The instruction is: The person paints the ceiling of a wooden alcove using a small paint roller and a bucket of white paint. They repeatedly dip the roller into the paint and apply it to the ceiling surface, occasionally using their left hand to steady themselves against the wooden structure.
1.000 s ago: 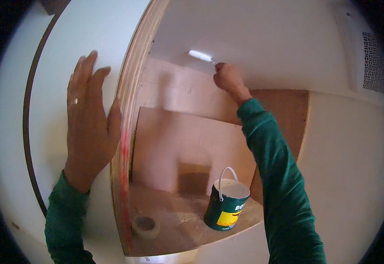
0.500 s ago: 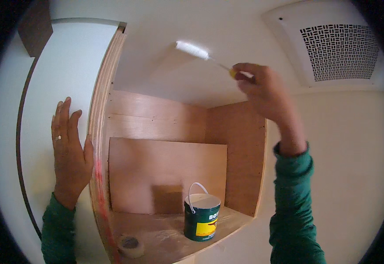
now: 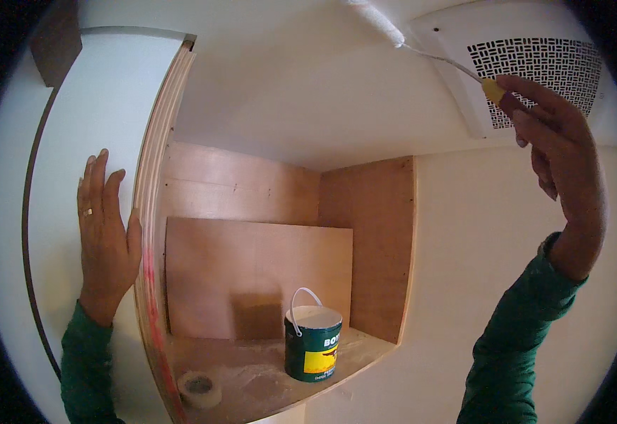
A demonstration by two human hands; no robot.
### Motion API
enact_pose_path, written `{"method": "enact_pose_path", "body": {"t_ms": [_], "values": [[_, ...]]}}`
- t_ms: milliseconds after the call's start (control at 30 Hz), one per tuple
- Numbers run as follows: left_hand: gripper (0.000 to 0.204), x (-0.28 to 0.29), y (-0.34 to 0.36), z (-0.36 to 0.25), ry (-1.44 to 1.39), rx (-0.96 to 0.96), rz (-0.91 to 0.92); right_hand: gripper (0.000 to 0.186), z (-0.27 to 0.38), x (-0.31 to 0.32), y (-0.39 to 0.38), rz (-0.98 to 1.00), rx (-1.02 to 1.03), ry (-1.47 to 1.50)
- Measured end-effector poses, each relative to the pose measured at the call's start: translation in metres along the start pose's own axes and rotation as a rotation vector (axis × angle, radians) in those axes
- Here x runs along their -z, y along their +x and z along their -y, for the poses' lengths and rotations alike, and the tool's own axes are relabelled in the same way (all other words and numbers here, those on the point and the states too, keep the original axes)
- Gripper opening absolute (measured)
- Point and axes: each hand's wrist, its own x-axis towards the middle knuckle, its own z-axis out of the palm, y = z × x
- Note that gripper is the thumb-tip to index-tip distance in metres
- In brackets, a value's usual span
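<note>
My right hand [image 3: 562,138], raised at the upper right, grips the yellow and dark handle of a small paint roller [image 3: 381,22]. Its white sleeve lies up by the ceiling [image 3: 280,78], left of the vent; whether it touches is hard to tell. With fingers stretched out, my left hand [image 3: 107,240] rests flat on a white panel [image 3: 114,99], its thumb along the plywood edge. Between my arms, a green paint bucket [image 3: 313,346] with a white wire-like handle stands upright on the floor of an open wooden cabinet. What it contains cannot be made out.
A roll of tape [image 3: 199,389] lies at the cabinet's front left. A loose plywood sheet [image 3: 259,261] leans against the cabinet's back. The white ceiling vent grille [image 3: 534,67] sits at upper right, above a pale wall [image 3: 492,233].
My right hand has swung right and up, carrying the roller from above the cabinet to beside the vent. The left hand stays on the panel; the whole view has shifted slightly.
</note>
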Motion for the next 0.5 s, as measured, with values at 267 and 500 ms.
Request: {"method": "enact_pose_path", "body": {"t_ms": [267, 500], "values": [[0.055, 0.004, 0.002, -0.003, 0.002, 0.021, 0.030, 0.036, -0.018, -0.030, 0.003, 0.059, 0.038, 0.187], [0.052, 0.003, 0.003, -0.003, -0.006, -0.001, 0.020, 0.031, -0.024, -0.099, 0.036, 0.135, 0.281, 0.009]]}}
